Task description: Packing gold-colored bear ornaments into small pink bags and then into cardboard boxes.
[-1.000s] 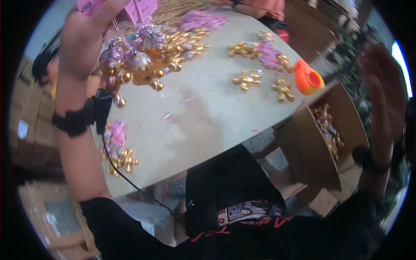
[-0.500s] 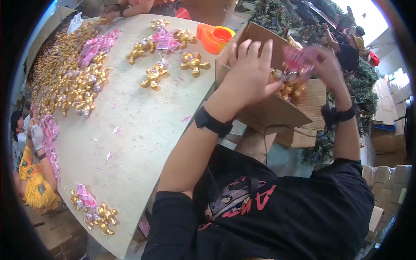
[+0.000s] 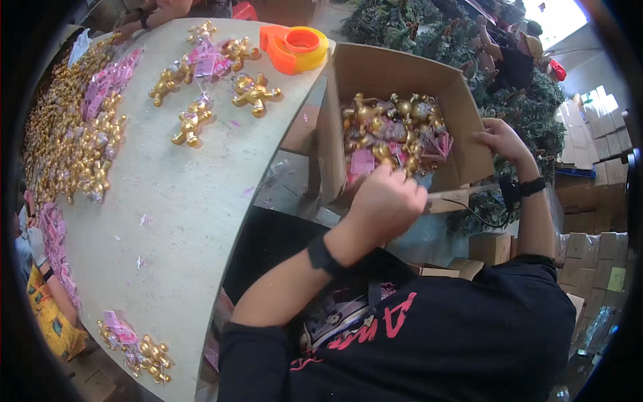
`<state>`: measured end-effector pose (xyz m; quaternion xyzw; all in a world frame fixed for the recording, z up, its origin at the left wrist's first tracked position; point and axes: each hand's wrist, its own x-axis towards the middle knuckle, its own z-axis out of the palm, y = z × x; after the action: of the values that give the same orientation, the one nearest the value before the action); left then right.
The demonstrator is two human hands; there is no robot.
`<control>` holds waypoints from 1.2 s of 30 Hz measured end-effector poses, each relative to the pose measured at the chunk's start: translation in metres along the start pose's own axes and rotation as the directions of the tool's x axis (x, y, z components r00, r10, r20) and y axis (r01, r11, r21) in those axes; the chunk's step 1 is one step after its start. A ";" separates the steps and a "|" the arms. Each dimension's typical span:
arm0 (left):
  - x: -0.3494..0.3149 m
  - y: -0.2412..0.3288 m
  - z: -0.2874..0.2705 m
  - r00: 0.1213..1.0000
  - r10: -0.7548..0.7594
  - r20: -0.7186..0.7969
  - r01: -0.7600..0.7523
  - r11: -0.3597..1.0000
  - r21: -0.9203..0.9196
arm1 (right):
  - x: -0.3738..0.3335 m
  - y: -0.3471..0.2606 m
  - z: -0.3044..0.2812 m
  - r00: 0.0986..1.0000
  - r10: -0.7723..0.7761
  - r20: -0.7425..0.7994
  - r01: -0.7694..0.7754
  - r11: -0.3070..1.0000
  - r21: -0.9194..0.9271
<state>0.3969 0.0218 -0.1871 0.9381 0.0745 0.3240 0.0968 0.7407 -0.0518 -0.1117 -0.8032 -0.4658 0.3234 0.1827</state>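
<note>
A deep open cardboard box (image 3: 465,137) stands to the right of the table, with gold figure-shaped ornaments (image 3: 375,124) and pink tags (image 3: 362,161) jumbled inside. My right hand (image 3: 507,141) pinches the upper edge of its right side, thumb and fingers on the cardboard. At the near edge, my left hand (image 3: 390,203) is closed with curled fingers over the rim; the hand itself hides part of that edge. Neither hand holds an ornament. On the table (image 3: 181,248), a cluster of gold figures (image 3: 194,122) with a pink tag (image 3: 209,63) lies left of the box.
An orange and yellow tape dispenser (image 3: 295,50) sits at the table's far right corner. A large heap of gold ornaments (image 3: 67,141) covers the left side, and a smaller tagged bunch (image 3: 144,352) lies near. Green garlands (image 3: 402,33) fill the back. Other people work around.
The pink-tagged bunch that was at my right hand now lies in the box. My right hand has moved to the box's right edge, my left hand down to its near edge. The view has shifted.
</note>
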 end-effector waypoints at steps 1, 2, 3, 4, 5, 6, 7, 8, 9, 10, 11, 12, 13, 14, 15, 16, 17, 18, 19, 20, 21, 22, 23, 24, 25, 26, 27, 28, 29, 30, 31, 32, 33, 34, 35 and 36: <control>-0.009 0.009 -0.004 1.000 -0.005 0.010 0.005 1.000 -0.012 | 0.004 -0.011 0.014 1.000 0.013 0.009 -0.013 1.000 0.004; -0.018 0.015 -0.015 0.997 -0.037 0.062 0.044 0.991 -0.123 | 0.006 -0.016 0.028 0.989 -0.057 0.135 0.038 0.990 0.139; -0.022 0.017 -0.028 0.991 -0.065 0.117 0.090 0.970 -0.228 | 0.010 -0.022 0.041 0.959 -0.145 0.245 0.073 0.957 0.280; -0.023 0.014 -0.040 0.998 -0.067 -0.015 0.058 0.937 -0.344 | 0.017 -0.023 0.064 0.925 -0.152 0.349 0.040 0.951 0.307; -0.024 0.008 -0.057 0.985 -0.091 -0.148 0.015 0.895 -0.445 | 0.027 -0.025 0.084 0.877 -0.169 0.450 0.013 0.944 0.330; -0.021 -0.002 -0.077 0.979 -0.128 -0.161 0.069 0.941 -0.332 | 0.038 -0.027 0.089 0.890 -0.085 0.449 -0.004 0.981 0.193; -0.021 -0.012 -0.094 0.970 -0.166 -0.179 0.128 0.970 -0.208 | 0.052 -0.026 0.086 0.897 -0.007 0.442 -0.018 0.998 0.052; -0.027 -0.025 -0.098 0.932 -0.281 -0.230 0.244 0.954 -0.175 | 0.070 -0.014 0.083 0.882 -0.014 0.472 -0.053 0.990 0.130; -0.029 -0.041 -0.092 0.877 -0.382 -0.291 0.352 0.924 -0.152 | 0.075 -0.012 0.086 0.884 -0.017 0.468 -0.049 0.990 0.129; -0.029 -0.052 -0.086 0.776 -0.579 -0.250 0.493 0.804 -0.332 | 0.080 -0.015 0.091 0.868 0.037 0.495 -0.037 0.999 -0.010; -0.027 -0.062 -0.078 0.647 -0.743 -0.173 0.593 0.632 -0.499 | 0.084 -0.017 0.095 0.856 0.097 0.508 -0.023 0.988 -0.150; -0.022 -0.071 -0.073 0.615 -0.788 -0.029 0.642 0.522 -0.562 | 0.081 -0.013 0.107 0.793 0.009 0.609 0.067 0.992 -0.103; -0.022 -0.078 -0.072 0.573 -0.812 0.113 0.690 0.403 -0.601 | 0.059 -0.035 0.118 0.761 0.033 0.648 0.118 0.975 -0.189; -0.018 -0.082 -0.069 0.574 -0.812 0.103 0.687 0.409 -0.601 | 0.041 -0.039 0.127 0.728 -0.036 0.685 0.230 0.954 -0.194; -0.013 -0.085 -0.061 0.677 -0.718 0.158 0.640 0.470 -0.607 | 0.033 -0.039 0.129 0.689 -0.095 0.718 0.332 0.923 -0.196; -0.011 -0.085 -0.053 0.762 -0.609 0.220 0.593 0.519 -0.616 | 0.030 -0.045 0.124 0.692 -0.092 0.716 0.326 0.925 -0.196; -0.014 -0.086 -0.041 0.762 -0.606 0.226 0.594 0.516 -0.617 | 0.026 -0.053 0.116 0.767 -0.031 0.641 0.189 0.966 -0.179; -0.011 -0.086 -0.031 0.748 -0.622 0.230 0.574 0.433 -0.695 | 0.025 -0.059 0.107 0.827 0.043 0.560 0.051 0.987 -0.151; -0.010 -0.086 -0.025 0.732 -0.639 0.237 0.547 0.343 -0.764 | 0.030 -0.058 0.100 0.960 -0.169 0.223 0.204 0.968 -0.147; -0.013 -0.088 -0.024 0.742 -0.618 0.261 0.547 0.333 -0.768 | 0.039 -0.059 0.092 0.917 -0.373 -0.140 0.343 0.918 -0.199; -0.016 -0.087 -0.021 0.735 -0.621 0.273 0.555 0.320 -0.768 | 0.040 -0.069 0.076 0.859 -0.473 -0.197 0.367 0.837 -0.407; -0.020 -0.088 -0.020 0.709 -0.642 0.292 0.543 0.232 -0.807 | 0.048 -0.055 0.065 0.739 -0.640 -0.210 0.426 0.686 -0.590; -0.025 -0.090 -0.019 0.677 -0.667 0.311 0.530 0.149 -0.835 | 0.054 -0.045 0.049 0.818 -0.571 -0.061 0.397 0.639 -0.659; -0.021 -0.087 -0.031 0.634 -0.665 0.395 0.534 0.007 -0.845 | 0.053 -0.045 0.034 0.878 -0.475 -0.062 0.246 0.558 -0.792; -0.026 -0.090 -0.032 0.630 -0.667 0.399 0.535 0.001 -0.845 | 0.050 -0.056 0.017 0.977 -0.174 -0.122 -0.029 0.461 -0.887; -0.027 -0.095 -0.033 0.637 -0.656 0.405 0.509 -0.037 -0.860 | 0.049 -0.049 -0.008 0.979 -0.084 -0.183 -0.133 0.416 -0.899; -0.032 -0.099 -0.033 0.637 -0.652 0.410 0.484 -0.075 -0.872 | 0.050 -0.048 -0.020 0.971 -0.002 -0.239 -0.221 0.365 -0.904; -0.033 -0.101 -0.032 0.632 -0.654 0.416 0.437 -0.142 -0.888 | 0.052 -0.044 -0.018 0.972 -0.002 -0.236 -0.220 0.359 -0.907; -0.033 -0.101 -0.031 0.632 -0.655 0.415 0.433 -0.146 -0.889 | 0.052 -0.040 -0.009 0.974 -0.124 -0.190 -0.149 0.280 -0.948; -0.028 -0.101 -0.030 0.649 -0.648 0.397 0.431 -0.117 -0.895 | 0.052 -0.036 0.000 0.963 -0.233 -0.135 -0.091 0.193 -0.977; -0.027 -0.098 -0.031 0.663 -0.643 0.383 0.431 -0.091 -0.898 | 0.053 -0.031 0.014 0.966 -0.221 -0.134 -0.091 0.191 -0.977; -0.025 -0.095 -0.029 0.663 -0.637 0.393 0.433 -0.102 -0.895 | 0.056 -0.024 0.030 0.950 -0.213 -0.230 -0.206 0.129 -0.970; -0.024 -0.094 -0.027 0.668 -0.660 0.344 0.437 -0.026 -0.899 | 0.061 -0.026 0.044 0.923 -0.215 -0.319 -0.313 0.065 -0.948; -0.025 -0.090 -0.024 0.672 -0.679 0.296 0.443 0.048 -0.895 | 0.066 -0.047 0.049 0.948 0.099 -0.304 -0.312 0.084 -0.946; -0.024 -0.085 -0.025 0.666 -0.679 0.308 0.450 0.037 -0.892 | 0.061 -0.056 0.056 0.949 0.110 -0.296 -0.305 0.083 -0.949; -0.018 -0.081 -0.029 0.671 -0.689 0.274 0.457 0.093 -0.885 | 0.055 -0.065 0.059 0.974 0.075 -0.212 -0.222 0.170 -0.960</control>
<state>0.3582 0.1004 -0.1942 0.5698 0.2544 0.3392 0.7039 0.6787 0.0279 -0.1354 -0.7929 -0.4724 -0.0783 -0.3768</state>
